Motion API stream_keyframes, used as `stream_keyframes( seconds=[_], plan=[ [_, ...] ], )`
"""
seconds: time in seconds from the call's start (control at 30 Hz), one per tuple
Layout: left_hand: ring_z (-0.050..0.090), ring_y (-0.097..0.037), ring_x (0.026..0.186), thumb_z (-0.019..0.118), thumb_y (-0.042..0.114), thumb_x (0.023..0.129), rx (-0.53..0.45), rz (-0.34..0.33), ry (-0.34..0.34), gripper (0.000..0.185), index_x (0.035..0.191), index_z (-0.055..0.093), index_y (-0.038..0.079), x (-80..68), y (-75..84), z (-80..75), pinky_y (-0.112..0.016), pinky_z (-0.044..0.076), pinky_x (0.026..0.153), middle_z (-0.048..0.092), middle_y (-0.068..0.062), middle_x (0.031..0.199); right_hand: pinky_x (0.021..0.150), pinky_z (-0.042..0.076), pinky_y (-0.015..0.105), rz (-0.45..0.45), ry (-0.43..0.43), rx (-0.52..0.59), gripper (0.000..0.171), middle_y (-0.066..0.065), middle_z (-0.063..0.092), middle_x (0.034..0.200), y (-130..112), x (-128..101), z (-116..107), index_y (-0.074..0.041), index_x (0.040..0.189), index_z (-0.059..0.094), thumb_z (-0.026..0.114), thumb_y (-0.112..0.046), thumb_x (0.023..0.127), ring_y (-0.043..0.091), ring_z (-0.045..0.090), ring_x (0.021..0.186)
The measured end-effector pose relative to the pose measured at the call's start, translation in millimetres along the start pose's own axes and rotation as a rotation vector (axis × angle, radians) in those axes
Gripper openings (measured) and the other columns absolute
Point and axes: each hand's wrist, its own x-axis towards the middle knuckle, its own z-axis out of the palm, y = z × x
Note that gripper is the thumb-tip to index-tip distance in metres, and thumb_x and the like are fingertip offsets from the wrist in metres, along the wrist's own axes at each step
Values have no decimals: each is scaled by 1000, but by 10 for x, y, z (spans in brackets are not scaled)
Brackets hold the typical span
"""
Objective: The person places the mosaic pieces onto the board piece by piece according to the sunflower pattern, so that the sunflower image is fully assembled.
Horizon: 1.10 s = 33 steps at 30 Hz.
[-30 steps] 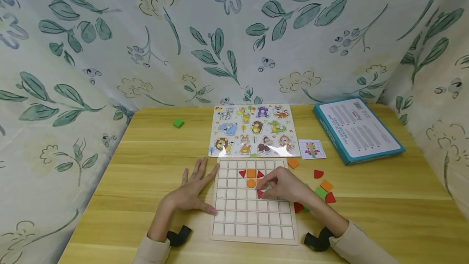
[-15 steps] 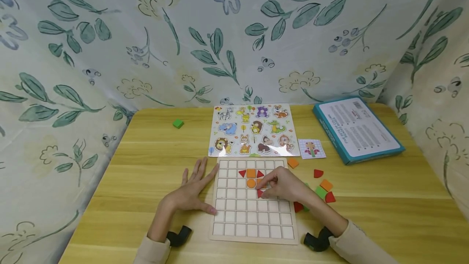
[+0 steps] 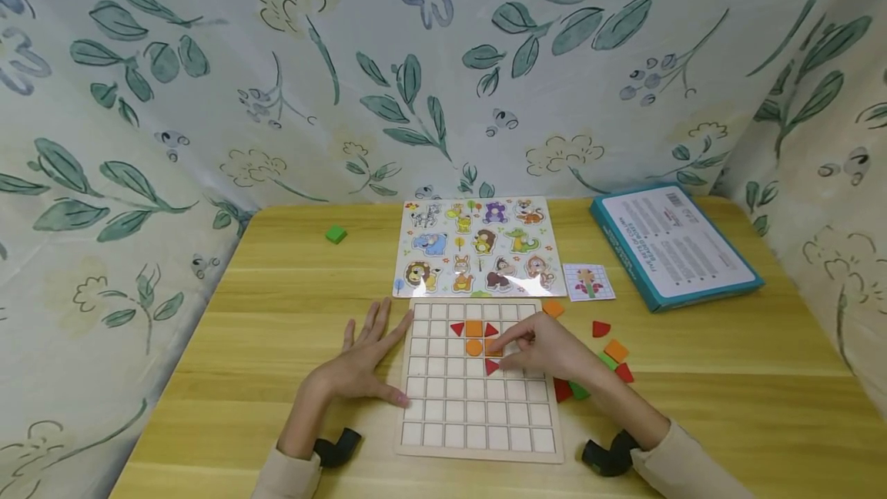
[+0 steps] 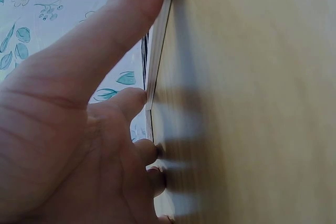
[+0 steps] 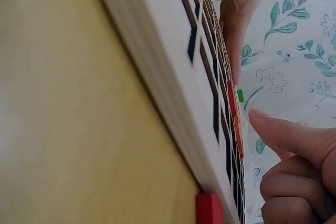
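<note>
A wooden grid board [image 3: 478, 456] lies on the table. Set in its cells are red triangles [image 3: 457, 329], an orange square [image 3: 474, 328], an orange circle [image 3: 474, 347] and another orange square partly under the right index finger. Above the board my right hand [image 3: 547, 346] has its thumb and index finger apart, beside a red triangle [image 3: 491, 366] in a cell; nothing shows between them. In the right wrist view, the other fingers [image 5: 286, 187] are curled. My left hand [image 3: 360, 368] is spread on the table, thumb and index finger against the board's left edge.
Several loose red, orange [image 3: 616, 350] and green pieces lie right of the board. A pattern card [image 3: 590, 282], an animal puzzle [image 3: 480, 246] and a blue-edged box [image 3: 675, 245] stand farther back. One green square [image 3: 336, 235] lies at the back left.
My right hand has let go of the red triangle and shifted slightly right, leaving the triangle in its cell. My left hand has stayed in place.
</note>
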Motion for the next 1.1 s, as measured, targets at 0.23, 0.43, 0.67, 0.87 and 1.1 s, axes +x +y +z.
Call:
stream_keyframes(
  seconds=[0.23,0.43,0.67,0.87,1.1],
  plan=[
    [-27,-44,157,90,50,73,8,-1,-5,131,168,6,20,7,-7,-5,-74,-20,118,-27,-21,169,50,24,21,60,93,-38,20,-4,32,59,108,-139,-275,-17,106,83,84,-20,86,11,31,54],
    [-26,-42,157,90,51,73,19,-3,-6,130,168,5,22,13,-13,-1,-73,-20,119,-27,-19,170,48,28,24,137,156,-51,29,-2,36,60,213,-279,-554,-16,115,80,82,-30,90,15,39,55],
    [-27,-42,157,90,51,73,8,-6,-9,130,168,5,22,1,-10,-13,-72,-21,119,-27,-19,170,49,26,27,181,239,-59,34,-1,34,62,313,-321,-743,-12,121,78,80,-29,91,16,38,58],
    [-28,-43,157,90,50,73,2,-6,-13,131,168,5,21,1,-21,-10,-73,-21,119,-27,-20,170,48,23,24,207,290,-124,41,-2,33,60,353,-257,-741,-9,126,75,81,-28,90,14,35,56],
    [-27,-42,157,91,51,72,2,-8,-9,131,168,6,22,9,-20,2,-72,-21,119,-27,-19,170,49,23,24,228,315,-121,45,-4,33,59,389,-154,-715,-9,126,75,85,-27,86,13,34,55]
  ],
)
